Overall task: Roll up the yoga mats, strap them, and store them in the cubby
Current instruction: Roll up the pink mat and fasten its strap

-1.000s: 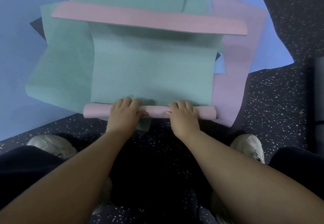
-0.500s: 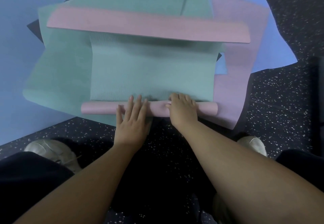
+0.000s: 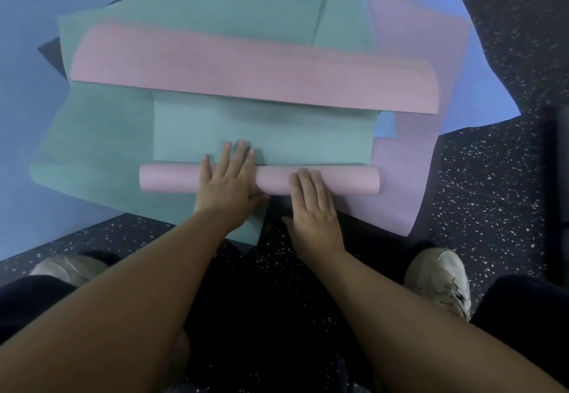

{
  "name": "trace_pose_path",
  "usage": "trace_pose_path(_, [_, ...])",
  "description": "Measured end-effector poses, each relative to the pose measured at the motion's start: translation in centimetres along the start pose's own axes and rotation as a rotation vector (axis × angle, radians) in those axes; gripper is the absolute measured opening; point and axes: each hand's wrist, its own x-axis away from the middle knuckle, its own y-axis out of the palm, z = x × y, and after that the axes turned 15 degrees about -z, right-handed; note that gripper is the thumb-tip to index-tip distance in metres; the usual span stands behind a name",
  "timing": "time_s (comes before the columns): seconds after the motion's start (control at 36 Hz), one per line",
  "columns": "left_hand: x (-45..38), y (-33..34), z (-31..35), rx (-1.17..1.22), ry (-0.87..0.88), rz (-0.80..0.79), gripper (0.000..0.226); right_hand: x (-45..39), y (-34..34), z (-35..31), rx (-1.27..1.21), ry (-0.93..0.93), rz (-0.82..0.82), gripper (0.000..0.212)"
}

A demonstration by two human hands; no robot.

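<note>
While both hands press flat on it, one yoga mat [image 3: 264, 134], teal on its upper face and pink beneath, lies partly rolled on a heap of mats at the middle of the view. Its rolled end [image 3: 172, 180] forms a pink tube running from nine o'clock to three o'clock, and its far end [image 3: 246, 75] is folded over into a wide pink band at twelve o'clock. The left hand [image 3: 228, 186] lies across the tube with straight, spread fingers [image 3: 238, 154] reaching onto the teal face; the right hand [image 3: 314, 208] sits just beside it at three o'clock, fingers straight and together, tips on the tube, gripping nothing. Under this mat I count at least five others: two teal mats [image 3: 101, 146], one lilac mat [image 3: 409, 174] toward three o'clock, and two blue mats [image 3: 27, 85] showing at nine and two o'clock; a dark corner at ten o'clock may be another, I cannot tell. The speckled dark floor [image 3: 492, 195] surrounds the heap. Two pale shoes [image 3: 443, 282] sit at four and eight o'clock, and both forearms cover the near floor.
</note>
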Motion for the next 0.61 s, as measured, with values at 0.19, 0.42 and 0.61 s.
trace_pose_path(0.19, [-0.4,1.2,-1.2,0.011,0.191,0.387,0.077,-1.8,-1.0,0.2,-0.027,0.003,-0.008,0.092])
trace_pose_path(0.42, [-0.2,0.7,-1.6,0.019,0.218,0.436,0.07,-0.3,-2.9,-1.5,-0.367,-0.174,0.331,0.051])
trace_pose_path(0.61, [0.0,0.3,-1.2,0.031,0.183,0.399,0.06,-2.5,-8.3,-4.3,-0.443,-0.216,0.545,0.056])
